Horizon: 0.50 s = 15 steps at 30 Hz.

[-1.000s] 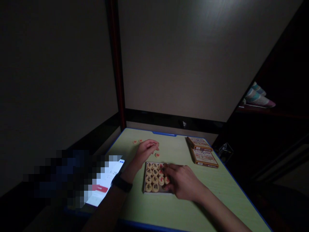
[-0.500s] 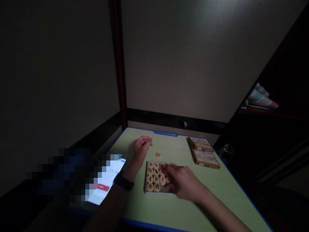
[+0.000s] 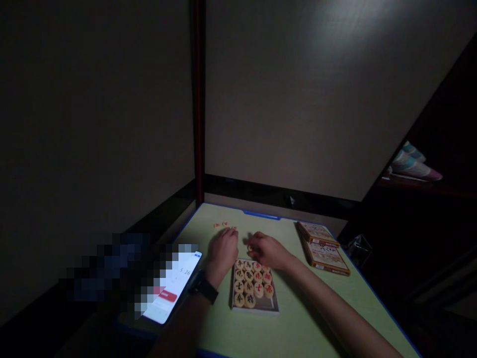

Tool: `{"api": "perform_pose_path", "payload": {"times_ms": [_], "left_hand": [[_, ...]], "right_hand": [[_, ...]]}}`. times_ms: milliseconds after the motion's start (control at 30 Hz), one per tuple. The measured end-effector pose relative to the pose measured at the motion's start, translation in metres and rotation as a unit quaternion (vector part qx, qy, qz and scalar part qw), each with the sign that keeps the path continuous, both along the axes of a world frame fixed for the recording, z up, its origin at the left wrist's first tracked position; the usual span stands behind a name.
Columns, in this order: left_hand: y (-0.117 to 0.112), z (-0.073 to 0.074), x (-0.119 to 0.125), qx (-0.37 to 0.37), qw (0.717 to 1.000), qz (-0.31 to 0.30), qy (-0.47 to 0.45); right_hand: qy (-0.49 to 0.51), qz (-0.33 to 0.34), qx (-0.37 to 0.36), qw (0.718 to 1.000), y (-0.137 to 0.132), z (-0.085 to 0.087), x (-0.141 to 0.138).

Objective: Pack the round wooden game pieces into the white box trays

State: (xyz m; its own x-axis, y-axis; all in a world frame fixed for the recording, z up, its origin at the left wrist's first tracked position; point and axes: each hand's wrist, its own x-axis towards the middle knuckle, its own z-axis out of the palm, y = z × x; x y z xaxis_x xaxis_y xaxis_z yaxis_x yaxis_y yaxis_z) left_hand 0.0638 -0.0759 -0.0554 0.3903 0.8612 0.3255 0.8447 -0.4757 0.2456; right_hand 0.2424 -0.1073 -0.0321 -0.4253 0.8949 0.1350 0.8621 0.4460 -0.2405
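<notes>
A shallow tray (image 3: 274,309) of round wooden chess pieces (image 3: 253,286), marked in red and black, lies on the green table (image 3: 298,328). My right hand (image 3: 268,251) is just beyond the tray's far edge, fingers bent into a pinch; what is under the fingertips is hidden. My left hand (image 3: 223,248), with a dark watch (image 3: 203,288) on its wrist, rests left of the tray with its fingers curled down. Three loose pieces (image 3: 225,224) lie just past its fingertips.
A lit phone (image 3: 175,286) lies at the table's left edge, next to a blurred patch. Two flat printed boxes (image 3: 322,243) sit at the right. Walls close off the back and left. Folded cloth (image 3: 413,164) lies on a dark shelf to the right.
My right hand has left the tray and moved forward to where a single loose piece lay; that piece no longer shows. My left hand has drawn back toward the tray. The camera shifted slightly.
</notes>
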Motion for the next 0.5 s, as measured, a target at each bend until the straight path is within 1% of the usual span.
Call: {"api": "perform_pose_path", "payload": {"times_ms": [67, 167, 267, 333, 433, 500], "left_hand": [[0.002, -0.005, 0.001, 0.002, 1.0, 0.009, 0.029], [0.004, -0.009, 0.002, 0.018, 0.998, 0.034, 0.045], [0.006, -0.011, 0.001, 0.041, 0.996, 0.066, 0.042], [0.009, -0.013, 0.0, 0.053, 0.994, 0.085, 0.039], [0.012, -0.017, -0.001, 0.045, 0.992, 0.106, 0.044], [0.014, -0.019, -0.003, 0.032, 0.992, 0.108, 0.049]], "right_hand": [[-0.015, 0.014, -0.008, 1.0, 0.009, -0.004, -0.002], [-0.033, 0.021, -0.012, 0.999, 0.015, -0.004, -0.004], [-0.052, 0.002, -0.006, 0.999, 0.024, 0.0, -0.007], [-0.057, -0.016, 0.0, 0.998, 0.034, 0.003, -0.012], [-0.057, -0.031, 0.01, 0.998, 0.055, 0.007, -0.022], [-0.057, -0.032, 0.015, 0.998, 0.068, 0.008, -0.031]]}}
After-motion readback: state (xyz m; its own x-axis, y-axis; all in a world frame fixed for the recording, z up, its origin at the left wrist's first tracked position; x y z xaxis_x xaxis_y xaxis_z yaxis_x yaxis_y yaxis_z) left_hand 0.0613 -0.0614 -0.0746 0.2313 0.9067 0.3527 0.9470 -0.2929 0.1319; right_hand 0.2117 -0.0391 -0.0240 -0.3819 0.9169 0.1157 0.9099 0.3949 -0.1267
